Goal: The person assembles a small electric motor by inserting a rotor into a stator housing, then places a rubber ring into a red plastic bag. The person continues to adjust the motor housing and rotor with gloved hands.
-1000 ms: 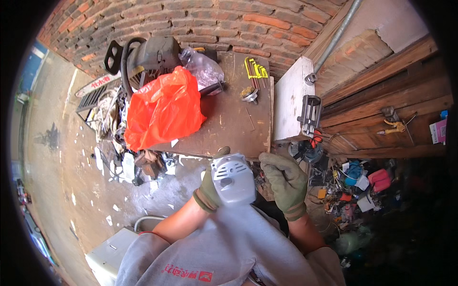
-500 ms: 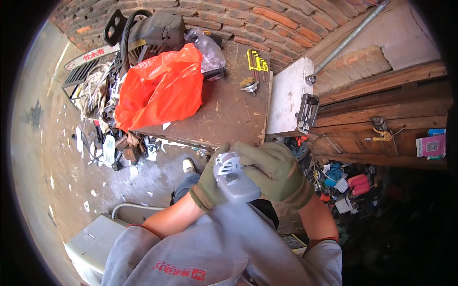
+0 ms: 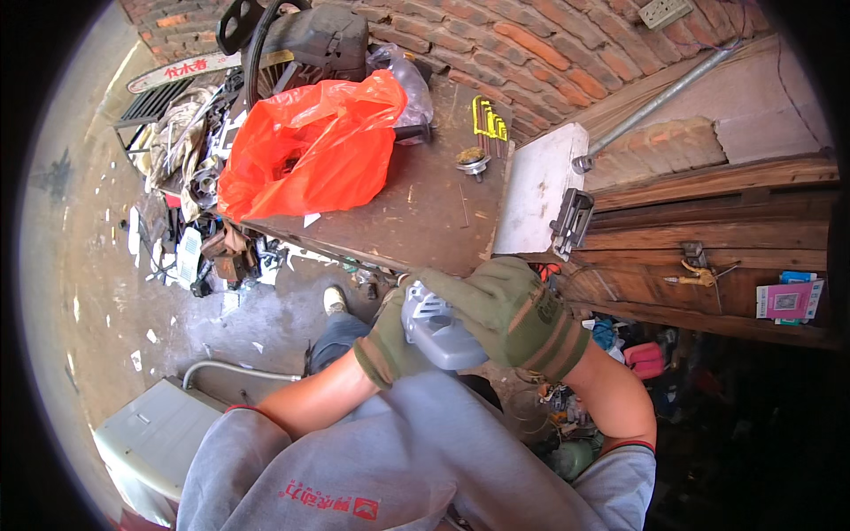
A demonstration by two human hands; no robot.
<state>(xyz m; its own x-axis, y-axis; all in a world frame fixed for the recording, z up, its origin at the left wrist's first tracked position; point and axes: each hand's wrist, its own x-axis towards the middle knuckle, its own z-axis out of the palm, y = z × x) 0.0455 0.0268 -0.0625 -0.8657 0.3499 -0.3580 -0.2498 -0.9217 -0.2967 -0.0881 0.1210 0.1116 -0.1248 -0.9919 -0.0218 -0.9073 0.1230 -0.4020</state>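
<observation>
Close to my body, by the near edge of the brown workbench point(image 3: 425, 221), I hold a grey plastic housing point(image 3: 445, 343) with vent slots. My left hand point(image 3: 387, 343), in a green work glove, is wrapped round its left side. Across its top and right side lies my right hand point(image 3: 518, 319), gloved alike, with its fingers closed over the upper end. The gloves hide that upper end and whatever the right fingertips touch.
On the bench lie an orange plastic bag point(image 3: 310, 150), a yellow-held hex key set point(image 3: 489, 124), a small round metal part point(image 3: 472, 163) and a chainsaw point(image 3: 314, 44). A white board point(image 3: 536, 195) flanks its right side. Scrap point(image 3: 230, 265) litters the floor; a grey metal box point(image 3: 155, 434) stands lower left.
My view has shifted slightly. The right hand has slid further over the top of the housing, covering more of its upper part. The left hand keeps its grip.
</observation>
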